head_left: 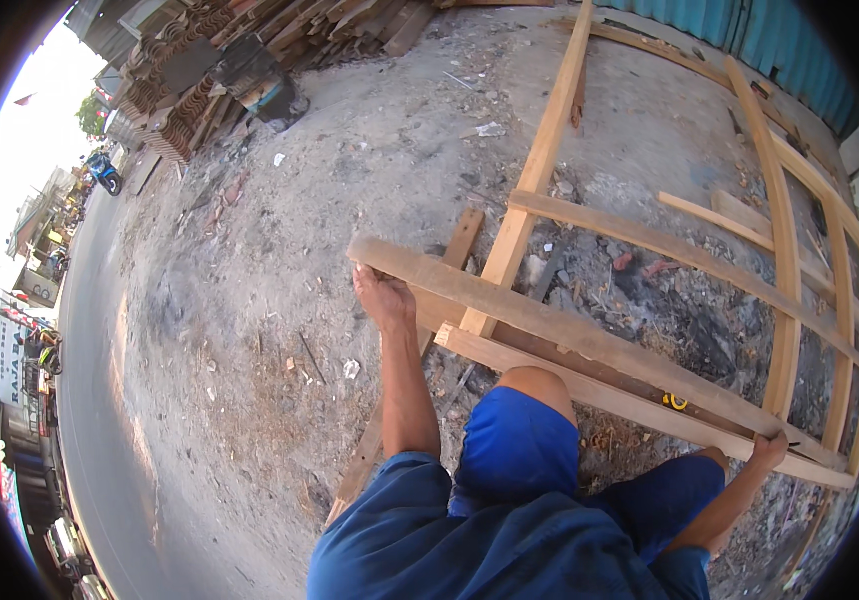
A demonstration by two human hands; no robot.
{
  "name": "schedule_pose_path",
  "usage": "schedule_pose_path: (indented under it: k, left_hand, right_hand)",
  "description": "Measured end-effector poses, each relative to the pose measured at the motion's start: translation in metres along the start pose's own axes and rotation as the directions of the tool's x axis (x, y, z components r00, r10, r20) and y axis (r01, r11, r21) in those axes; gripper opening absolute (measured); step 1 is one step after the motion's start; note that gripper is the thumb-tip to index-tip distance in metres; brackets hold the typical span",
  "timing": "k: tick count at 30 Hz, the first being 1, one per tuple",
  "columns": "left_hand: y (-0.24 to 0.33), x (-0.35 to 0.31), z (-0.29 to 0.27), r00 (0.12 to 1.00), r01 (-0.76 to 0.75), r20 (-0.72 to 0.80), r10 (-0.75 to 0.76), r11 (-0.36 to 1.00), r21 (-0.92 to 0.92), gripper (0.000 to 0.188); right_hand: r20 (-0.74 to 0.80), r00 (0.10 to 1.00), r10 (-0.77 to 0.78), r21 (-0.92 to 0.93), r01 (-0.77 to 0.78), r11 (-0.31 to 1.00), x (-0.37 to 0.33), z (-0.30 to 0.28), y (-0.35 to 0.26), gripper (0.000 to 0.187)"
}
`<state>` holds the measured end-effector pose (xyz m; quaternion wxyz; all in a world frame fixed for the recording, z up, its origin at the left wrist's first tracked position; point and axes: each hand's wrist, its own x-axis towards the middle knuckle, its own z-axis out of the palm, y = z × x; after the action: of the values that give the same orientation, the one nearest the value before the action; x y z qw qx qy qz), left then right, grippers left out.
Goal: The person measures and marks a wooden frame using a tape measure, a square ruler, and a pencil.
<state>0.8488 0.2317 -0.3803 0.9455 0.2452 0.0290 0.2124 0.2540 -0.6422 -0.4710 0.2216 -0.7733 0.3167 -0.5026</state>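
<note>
A long weathered wooden board (560, 322) lies slantwise in front of me, across the near end of a wooden frame. My left hand (386, 296) is closed around its far left end, the fingers partly hidden under it. Toward the right end, my right hand (770, 452) grips the same board; a small dark thin thing sticks out by its fingers, too small to name. Just below runs a paler plank (590, 375), nearly parallel. A yellow tape measure (676, 402) sits between board and plank, nearer my right hand.
The frame's long beam (540, 170) and crossbar (670, 245) stretch away ahead and right over rubble. A loose timber (465, 238) lies near the board's left end. Stacked roof tiles (165, 100) and lumber stand far left. A road (100, 400) runs along the left.
</note>
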Motion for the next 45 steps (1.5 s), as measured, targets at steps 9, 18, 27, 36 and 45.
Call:
schedule_pose_path:
  k: [9,18,27,36,45]
  left_hand:
    - [0.028,0.001,0.027,0.985,0.167,-0.056,-0.162,0.979,0.116,0.028]
    - [0.038,-0.004,0.005,0.990,0.129,-0.074,-0.122,0.987,0.096,0.048]
    - [0.040,0.001,-0.003,0.972,0.193,-0.153,-0.180,0.978,0.075,0.038]
    - [0.026,-0.012,-0.019,0.964,0.205,-0.197,-0.179,0.971,0.121,0.056]
    - [0.031,-0.004,-0.026,0.933,0.250,-0.305,-0.192,0.954,0.163,0.064]
  right_hand:
    - [0.037,0.430,0.902,0.830,-0.516,0.212,-0.097,0.085,-0.137,0.047]
    - [0.111,0.574,0.811,0.897,-0.409,0.167,-0.066,0.063,-0.182,0.052]
    - [0.070,0.572,0.817,0.853,-0.459,0.249,-0.052,0.065,-0.181,0.039]
    - [0.046,0.541,0.840,0.768,-0.556,0.316,-0.049,0.059,-0.149,0.032]
    - [0.023,0.457,0.889,0.790,-0.554,0.264,-0.068,0.081,-0.186,0.040]
